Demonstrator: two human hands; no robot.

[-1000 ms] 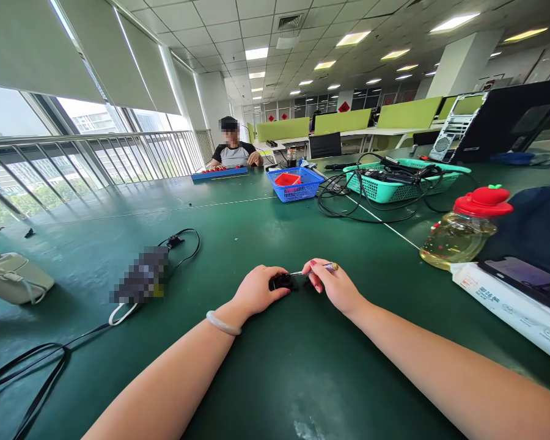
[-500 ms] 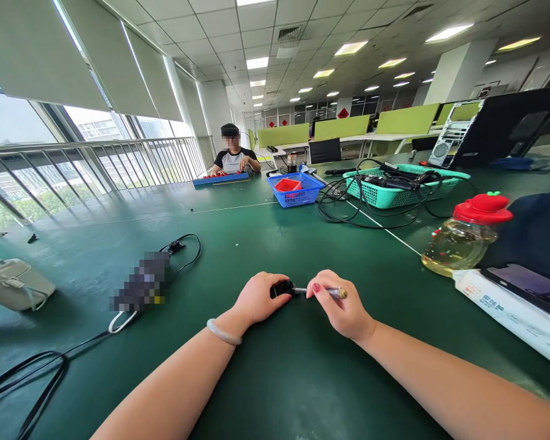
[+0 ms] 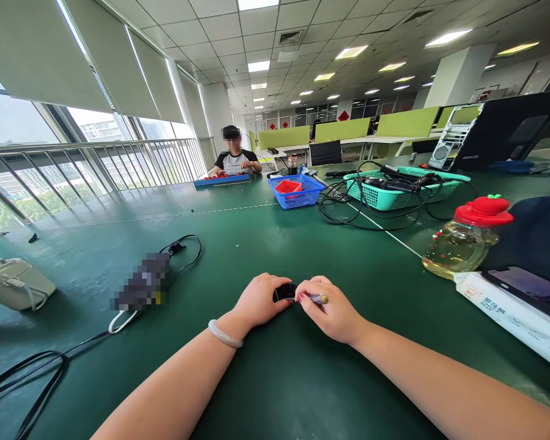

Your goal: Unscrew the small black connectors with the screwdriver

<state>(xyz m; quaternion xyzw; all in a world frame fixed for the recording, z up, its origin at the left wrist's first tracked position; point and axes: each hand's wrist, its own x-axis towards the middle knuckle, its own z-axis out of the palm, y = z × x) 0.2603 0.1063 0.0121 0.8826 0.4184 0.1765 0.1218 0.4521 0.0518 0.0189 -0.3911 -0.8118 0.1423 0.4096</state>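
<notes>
Centrally, on green table (image 3: 275,379): left hand (image 3: 259,300), pale bangle (image 3: 223,334) at wrist, fingers curled and pressed down over small black device (image 3: 284,292), pinning it to table surface. Just right of it, touching: right hand (image 3: 332,311), fingers pinched together around thin metal tool with brass-coloured end (image 3: 315,298), red-painted nails showing; tool lying nearly level, tip pointing left into black device, exact contact spot hidden by fingers. Both forearms stretched in from lower edge.

Left of hands, apart from them: blurred dark object (image 3: 142,284) with white loop and black cable (image 3: 186,250) curling behind it; more black cable near lower left corner; beige case (image 3: 13,284) at far left. Right side: clear jar with red apple-shaped lid (image 3: 467,235), yellowish liquid inside, lying tilted; white box (image 3: 508,315) just beside it with phone (image 3: 529,287) resting on top. Farther back: blue basket (image 3: 297,190) holding red tray, teal basket (image 3: 403,186) full of black cables, open laptop (image 3: 504,131). At far end: another person (image 3: 233,156) seated, hands over long blue board (image 3: 220,179).
</notes>
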